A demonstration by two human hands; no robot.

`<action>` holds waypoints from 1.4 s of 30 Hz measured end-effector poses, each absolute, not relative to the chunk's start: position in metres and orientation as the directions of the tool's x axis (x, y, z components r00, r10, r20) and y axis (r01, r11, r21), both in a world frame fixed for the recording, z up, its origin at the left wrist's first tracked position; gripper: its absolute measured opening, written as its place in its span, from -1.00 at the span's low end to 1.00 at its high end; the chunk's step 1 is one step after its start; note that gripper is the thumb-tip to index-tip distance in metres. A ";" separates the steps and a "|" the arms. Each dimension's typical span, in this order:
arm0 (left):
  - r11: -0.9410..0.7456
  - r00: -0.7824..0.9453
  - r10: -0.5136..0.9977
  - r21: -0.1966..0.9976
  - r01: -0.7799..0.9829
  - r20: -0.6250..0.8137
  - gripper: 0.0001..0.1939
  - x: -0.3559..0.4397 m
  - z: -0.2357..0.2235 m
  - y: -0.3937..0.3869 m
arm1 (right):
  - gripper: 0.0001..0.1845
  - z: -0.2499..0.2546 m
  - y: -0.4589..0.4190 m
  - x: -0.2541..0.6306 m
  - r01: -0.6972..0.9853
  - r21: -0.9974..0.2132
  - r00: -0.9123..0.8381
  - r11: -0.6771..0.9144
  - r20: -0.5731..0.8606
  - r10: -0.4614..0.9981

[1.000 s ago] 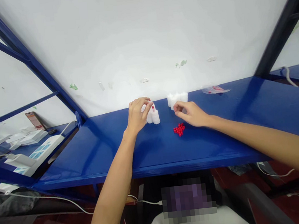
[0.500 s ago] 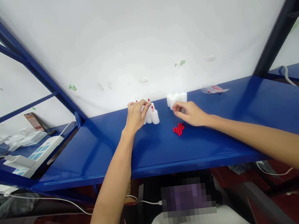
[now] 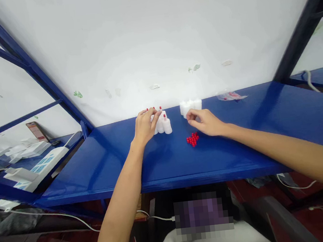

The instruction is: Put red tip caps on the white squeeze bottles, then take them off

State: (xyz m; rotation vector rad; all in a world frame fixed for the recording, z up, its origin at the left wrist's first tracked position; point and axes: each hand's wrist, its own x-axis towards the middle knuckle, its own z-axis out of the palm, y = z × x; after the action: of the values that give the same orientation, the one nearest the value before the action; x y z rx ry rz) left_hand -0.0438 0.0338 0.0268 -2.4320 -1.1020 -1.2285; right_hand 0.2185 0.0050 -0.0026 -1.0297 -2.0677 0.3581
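My left hand (image 3: 146, 123) is at the left group of small white bottles (image 3: 167, 126), which stand upright with red tips. Its fingers arch over the group's left side with the thumb apart from them, and it hides some of the bottles. My right hand (image 3: 204, 122) is curled, thumb and fingers drawn together, just in front of a second group of white bottles (image 3: 189, 105). No red tips show on these. Whatever is in the right fingers is too small or hidden to make out. A loose pile of small red caps (image 3: 192, 139) lies below the right hand.
Everything stands on a blue table (image 3: 166, 163) against a white wall. A clear plastic bag (image 3: 232, 96) with red bits lies at the back right. On the left, beyond the blue frame, are a power strip (image 3: 43, 166), white boxes (image 3: 27, 149) and a phone (image 3: 37, 131).
My left hand has shifted slightly left, and another red tip now shows above its fingers. My right hand has hardly moved.
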 end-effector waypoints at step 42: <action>-0.664 0.151 0.744 0.692 0.284 0.651 -0.83 0.023 0.015 -0.011 | -0.63 0.002 0.007 0.220 0.342 -0.543 -0.270 0.767 0.725 0.634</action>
State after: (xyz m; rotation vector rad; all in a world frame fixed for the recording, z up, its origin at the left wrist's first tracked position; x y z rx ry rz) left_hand 0.0232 -0.0109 0.0152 -2.6577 -1.2848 -1.9975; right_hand 0.2204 0.0074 0.0018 -0.7463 -1.8821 0.3374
